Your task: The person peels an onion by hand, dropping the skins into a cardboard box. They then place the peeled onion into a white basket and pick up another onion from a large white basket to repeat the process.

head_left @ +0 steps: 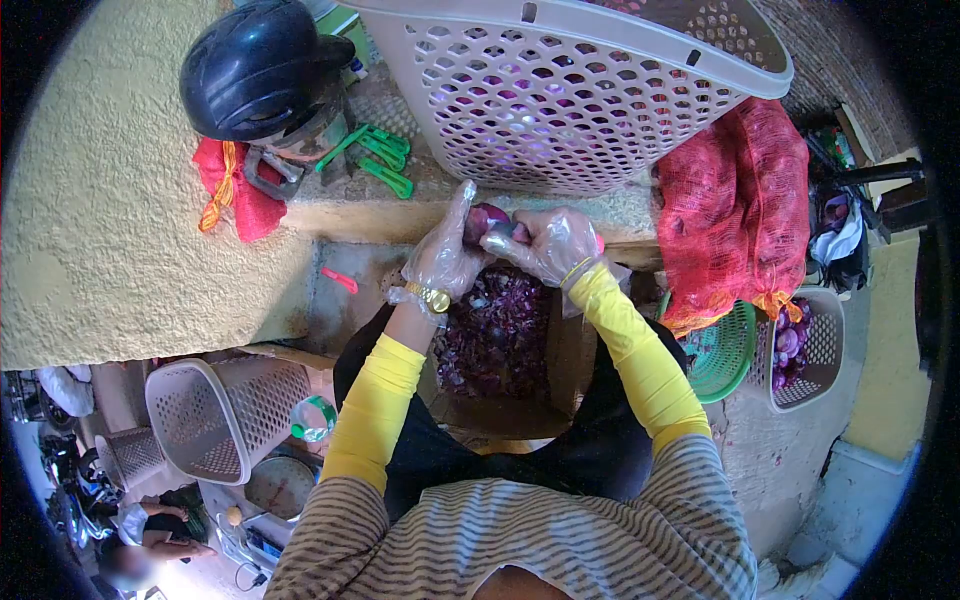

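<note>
My left hand [443,252], in a clear plastic glove with a gold watch at the wrist, is closed around a purple-red onion [484,222]. Facing it, my gloved right hand [552,246] is closed, its fingers against the onion. A bit of pink [600,243] shows at the outer side of the right palm, like the end of a small handle; the rest is hidden by the hand. Below both hands, a cardboard box [490,415] between my legs holds many purple onion skins [497,335].
A large perforated basket [570,110] of onions stands ahead. Red mesh sacks [735,200], a green basket [722,355] and a basket of onions [822,350] are right. Left are a helmet [255,70], green clips [385,160], baskets [225,420] and a bottle [313,418]. Another person [150,540] sits lower left.
</note>
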Motion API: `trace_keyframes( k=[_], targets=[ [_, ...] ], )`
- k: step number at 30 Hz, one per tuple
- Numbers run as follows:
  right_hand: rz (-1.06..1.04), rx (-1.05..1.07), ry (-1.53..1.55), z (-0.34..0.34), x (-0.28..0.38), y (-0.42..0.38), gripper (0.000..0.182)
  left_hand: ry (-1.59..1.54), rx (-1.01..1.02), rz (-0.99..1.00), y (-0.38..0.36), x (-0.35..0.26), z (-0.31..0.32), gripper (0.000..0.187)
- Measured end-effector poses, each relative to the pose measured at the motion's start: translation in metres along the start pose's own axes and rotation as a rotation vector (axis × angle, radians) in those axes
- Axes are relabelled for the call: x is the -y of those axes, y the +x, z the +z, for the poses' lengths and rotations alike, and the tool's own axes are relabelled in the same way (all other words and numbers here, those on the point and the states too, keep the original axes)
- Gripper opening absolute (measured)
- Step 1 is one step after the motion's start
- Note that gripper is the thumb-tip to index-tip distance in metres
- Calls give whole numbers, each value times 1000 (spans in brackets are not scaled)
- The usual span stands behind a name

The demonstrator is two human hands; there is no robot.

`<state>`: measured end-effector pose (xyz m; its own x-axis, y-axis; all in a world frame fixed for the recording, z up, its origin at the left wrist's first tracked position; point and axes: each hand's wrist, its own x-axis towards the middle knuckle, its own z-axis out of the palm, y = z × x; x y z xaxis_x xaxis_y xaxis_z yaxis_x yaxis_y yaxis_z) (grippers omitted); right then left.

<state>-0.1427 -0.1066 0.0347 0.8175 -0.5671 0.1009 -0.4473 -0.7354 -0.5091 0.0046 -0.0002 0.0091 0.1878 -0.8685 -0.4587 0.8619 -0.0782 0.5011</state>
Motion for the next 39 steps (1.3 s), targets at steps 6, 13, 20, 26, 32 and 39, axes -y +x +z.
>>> trace_keyframes(
  k=[6, 13, 20, 26, 32, 39],
  targets=[
    [-138, 67, -162, 0, 4, -1, 64, 8, -40, -30, 10, -5, -10, 60],
    [-263, 138, -70, 8, 6, -6, 60, 140, 12, 216, 17, -3, -27, 60],
    [-55, -7, -22, -10, 2, -2, 65, -47, 78, -5, -3, -9, 3, 56],
    [-1, -102, -19, -16, -3, -1, 65, 35, 26, -58, 9, 1, -11, 59],
    [15, -67, 39, -20, 0, -2, 67, 12, 94, -52, 9, 3, -6, 61],
    [11, -72, 5, -8, -5, 0, 66, -52, 73, -55, 6, 3, -1, 60]
  ],
)
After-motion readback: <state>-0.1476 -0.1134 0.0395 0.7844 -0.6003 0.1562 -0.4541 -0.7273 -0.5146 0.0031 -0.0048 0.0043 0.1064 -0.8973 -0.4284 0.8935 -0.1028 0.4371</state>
